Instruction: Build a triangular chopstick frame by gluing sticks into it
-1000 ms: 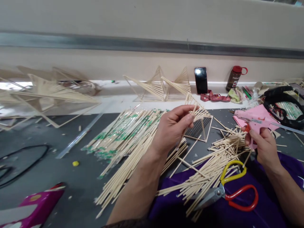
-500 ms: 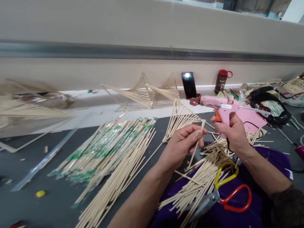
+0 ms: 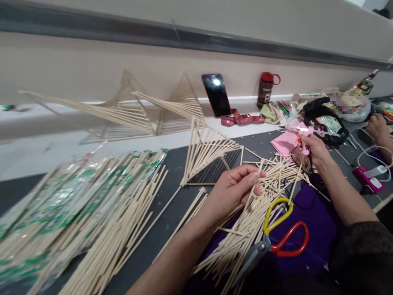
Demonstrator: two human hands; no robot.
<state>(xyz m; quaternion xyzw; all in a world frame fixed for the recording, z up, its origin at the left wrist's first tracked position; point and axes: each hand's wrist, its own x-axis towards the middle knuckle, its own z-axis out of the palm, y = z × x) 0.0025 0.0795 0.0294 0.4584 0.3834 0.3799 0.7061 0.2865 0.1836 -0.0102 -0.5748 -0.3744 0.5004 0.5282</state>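
Observation:
Pinched between the thumb and fingers of my left hand is a thin wooden stick, its upper end pale and perhaps coated with glue. My right hand grips a pink hot glue gun, nozzle pointing left, out over a pink sheet. Below both hands spreads a loose pile of cut wooden sticks. Scissors with one yellow and one red handle lie on the pile's near side. A frame built of sticks rests just beyond my left hand.
Packed sticks in plastic and loose long sticks cover the left. Stick models, a phone and a red-lidded bottle stand along the wall. Another person's hand is at the far right, near a magenta power adapter.
My right hand has drawn the glue gun away from the stick in my left hand, to the right and back. The view has turned rightward, bringing the other person's hand into sight.

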